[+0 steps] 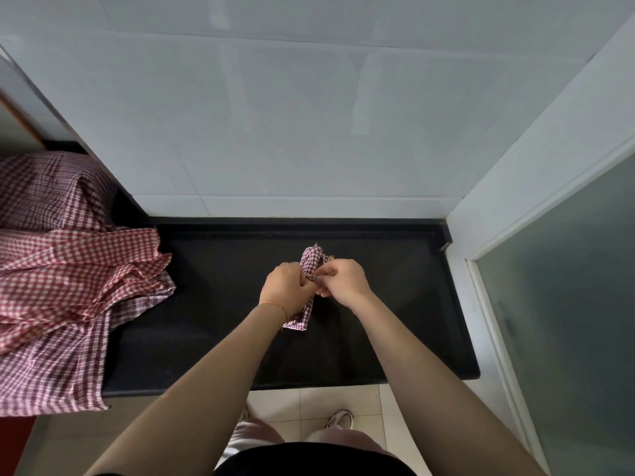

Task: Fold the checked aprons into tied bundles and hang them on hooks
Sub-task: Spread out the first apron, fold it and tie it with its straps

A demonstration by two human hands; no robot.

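A small folded bundle of purple-and-white checked apron is held just above the black counter, near its middle. My left hand grips the bundle's left side. My right hand pinches a strip of the same cloth at the bundle's centre, fingertips touching the left hand. One end of the bundle sticks up behind my hands; the other end hangs below my left wrist. The middle of the bundle is hidden by my fingers. No hooks are in view.
A heap of loose checked aprons, red on top of purple, covers the counter's left end and drapes over its front edge. White tiled wall stands behind. A frosted glass door bounds the right side. My feet stand on floor tiles below.
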